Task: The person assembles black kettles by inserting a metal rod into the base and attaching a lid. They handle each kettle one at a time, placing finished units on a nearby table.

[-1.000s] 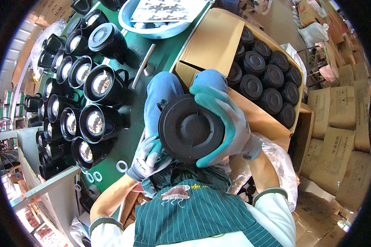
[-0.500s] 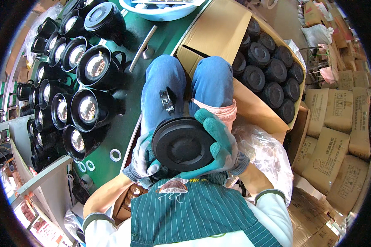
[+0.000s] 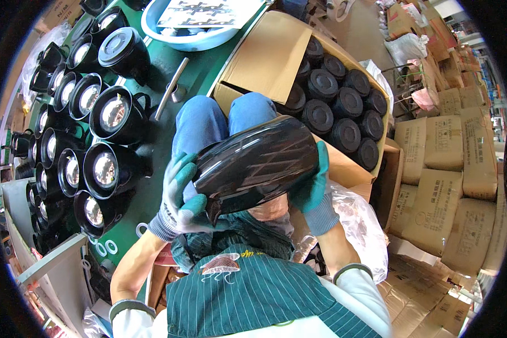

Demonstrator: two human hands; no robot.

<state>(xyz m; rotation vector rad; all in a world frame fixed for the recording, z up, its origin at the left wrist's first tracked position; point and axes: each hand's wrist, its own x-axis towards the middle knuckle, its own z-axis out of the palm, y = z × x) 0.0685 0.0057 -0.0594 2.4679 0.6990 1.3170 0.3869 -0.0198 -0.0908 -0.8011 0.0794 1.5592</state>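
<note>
Across my lap lies a glossy black thermos jug on its side, held between both gloved hands. My left hand, in a grey and green glove, closes around its left end, with the thumb at the lower edge. My right hand, in a green glove, presses on the other end; some of its fingers are hidden behind the body. On the green table to my left stand several similar black jugs with silvery insides. One jug among them has a round black piece covering its top.
An open carton at my right front holds several round black jugs. A light-blue basin with printed sheets sits at the far table edge, near a metal rod. White rings lie left; stacked cartons stand right.
The jug has turned from its round black end facing up to lying sideways, showing its glossy side. My hands have shifted to its two ends, and the whole view has moved somewhat.
</note>
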